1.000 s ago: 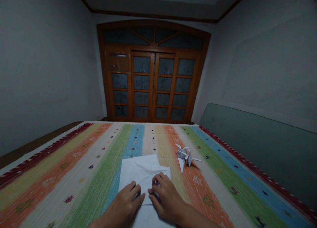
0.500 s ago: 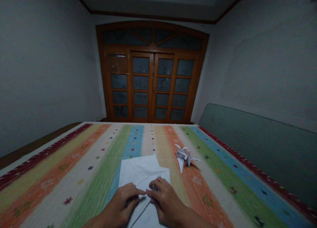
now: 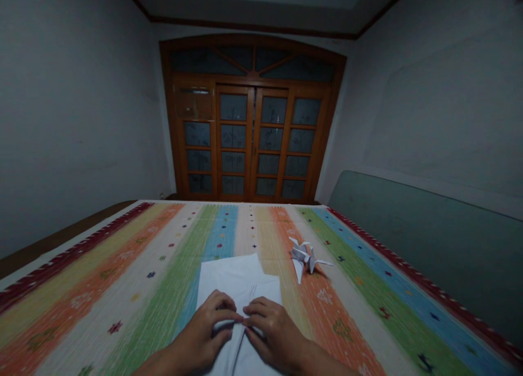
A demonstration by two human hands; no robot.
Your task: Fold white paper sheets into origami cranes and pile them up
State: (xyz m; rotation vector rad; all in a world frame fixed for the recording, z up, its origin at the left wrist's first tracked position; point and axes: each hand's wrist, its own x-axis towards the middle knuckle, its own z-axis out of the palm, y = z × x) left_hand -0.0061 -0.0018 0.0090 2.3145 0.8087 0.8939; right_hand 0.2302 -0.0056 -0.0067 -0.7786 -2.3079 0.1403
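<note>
A folded piece of white paper (image 3: 235, 347) lies between my hands at the bottom centre, with a long crease running toward me. My left hand (image 3: 212, 328) pinches it from the left, thumb and index finger closed. From the right, my right hand (image 3: 273, 328) pinches the same paper, its fingertips meeting those of the left. Beneath are flat white paper sheets (image 3: 229, 272), partly covered by both hands. The folded paper's full outline is hard to make out against the white sheets.
To the right of the sheets stand folded white paper cranes (image 3: 303, 256), close together. A striped, multicoloured cloth (image 3: 163, 289) covers the table. A greenish panel (image 3: 408, 240) runs along the right side, and wooden glazed doors (image 3: 253, 136) are beyond the far edge.
My left fingers have curled in more, and my right hand has lowered slightly. The folded paper between them has shifted, showing a pale narrow strip where a dark slanting line was.
</note>
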